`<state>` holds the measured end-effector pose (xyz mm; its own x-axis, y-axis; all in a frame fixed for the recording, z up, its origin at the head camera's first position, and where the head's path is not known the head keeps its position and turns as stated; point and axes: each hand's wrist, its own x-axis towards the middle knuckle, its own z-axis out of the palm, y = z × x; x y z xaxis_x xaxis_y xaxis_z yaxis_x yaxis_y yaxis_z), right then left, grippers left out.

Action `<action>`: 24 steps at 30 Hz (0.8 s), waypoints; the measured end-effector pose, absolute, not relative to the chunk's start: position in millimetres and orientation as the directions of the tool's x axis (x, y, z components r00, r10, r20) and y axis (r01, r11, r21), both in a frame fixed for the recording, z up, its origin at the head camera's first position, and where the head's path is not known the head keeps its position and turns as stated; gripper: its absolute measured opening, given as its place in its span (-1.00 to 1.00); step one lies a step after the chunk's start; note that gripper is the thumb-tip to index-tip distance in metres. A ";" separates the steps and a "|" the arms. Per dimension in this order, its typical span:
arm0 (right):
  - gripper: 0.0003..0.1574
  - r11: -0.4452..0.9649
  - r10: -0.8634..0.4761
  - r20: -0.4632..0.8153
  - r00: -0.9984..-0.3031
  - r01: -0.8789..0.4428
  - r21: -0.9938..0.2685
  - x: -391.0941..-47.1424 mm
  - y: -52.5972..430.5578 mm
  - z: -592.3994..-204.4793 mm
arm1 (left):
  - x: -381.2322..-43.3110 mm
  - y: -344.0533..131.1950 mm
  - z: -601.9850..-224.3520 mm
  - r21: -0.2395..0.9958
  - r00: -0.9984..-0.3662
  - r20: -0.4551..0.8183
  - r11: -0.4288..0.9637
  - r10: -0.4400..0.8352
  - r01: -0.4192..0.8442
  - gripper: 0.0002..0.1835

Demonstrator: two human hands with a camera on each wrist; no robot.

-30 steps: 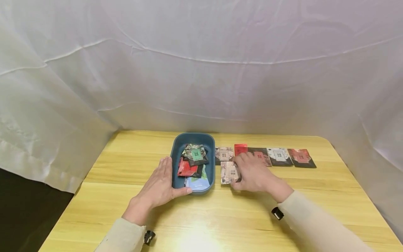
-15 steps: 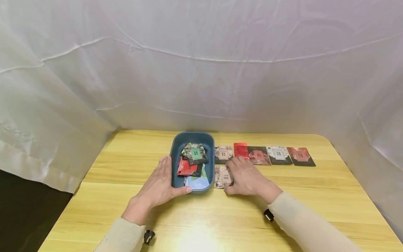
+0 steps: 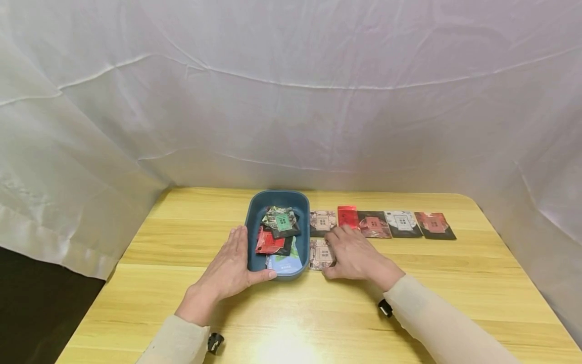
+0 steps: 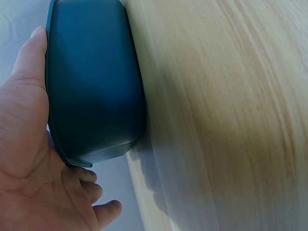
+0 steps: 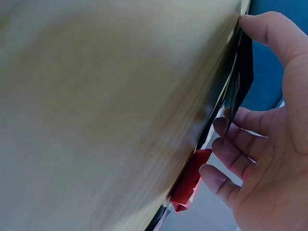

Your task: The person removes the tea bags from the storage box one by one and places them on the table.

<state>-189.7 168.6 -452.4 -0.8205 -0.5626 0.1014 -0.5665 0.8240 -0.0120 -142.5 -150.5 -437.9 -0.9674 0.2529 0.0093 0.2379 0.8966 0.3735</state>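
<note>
A beige floral sachet [image 3: 322,254] lies on the table just right of the blue tray [image 3: 306,270]. My right hand [image 3: 356,255] holds it by its right side, the thumb at the near corner and the fingers at the far one. In the right wrist view, the sachet's dark edge [image 5: 244,72] runs between thumb and fingers. My left hand [image 3: 227,265] rests against the tray's left wall with straight fingers, its thumb along the near rim. Inside the tray lie a green-labelled sachet [image 3: 283,222], a red one [image 3: 270,243] and a light blue one [image 3: 285,264], overlapping.
Behind my right hand runs a row of sachets: a beige one [image 3: 323,222], a red one [image 3: 347,216], a dark red-labelled one [image 3: 375,224], a white one [image 3: 402,223] and a red-black one [image 3: 435,225]. A pale curtain [image 3: 291,111] hangs behind the wooden table [image 3: 282,313].
My right hand has moved left and slightly nearer with the beige sachet, bringing it beside the tray, below the other beige one. My left hand has stayed at the tray.
</note>
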 end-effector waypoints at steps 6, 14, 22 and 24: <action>0.06 0.827 -0.558 0.097 -0.824 -0.562 -0.014 -191.2 169.1 -452.1 | -142.7 -150.5 -438.0 0.374 -0.967 0.011 0.896 0.254 0.240 0.49; 0.06 0.827 -0.557 0.113 -0.823 -0.562 -0.018 -190.0 168.2 -451.3 | -142.6 -151.3 -437.8 0.377 -0.968 0.013 0.896 0.249 0.236 0.49; 0.09 0.835 -0.545 0.080 -0.835 -0.549 -0.031 -191.4 169.7 -441.5 | -141.8 -150.7 -437.1 0.380 -0.968 0.013 0.894 0.251 0.237 0.47; 0.10 0.841 -0.537 0.081 -0.840 -0.540 -0.029 -194.6 169.7 -435.3 | -141.7 -150.6 -436.7 0.378 -0.968 0.012 0.895 0.251 0.236 0.47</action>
<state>-194.6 169.7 -435.3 -0.8398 -0.5368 0.0805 -0.5403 0.8410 -0.0289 -141.7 -150.6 -436.7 -0.9680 0.2507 0.0120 0.2364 0.8950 0.3783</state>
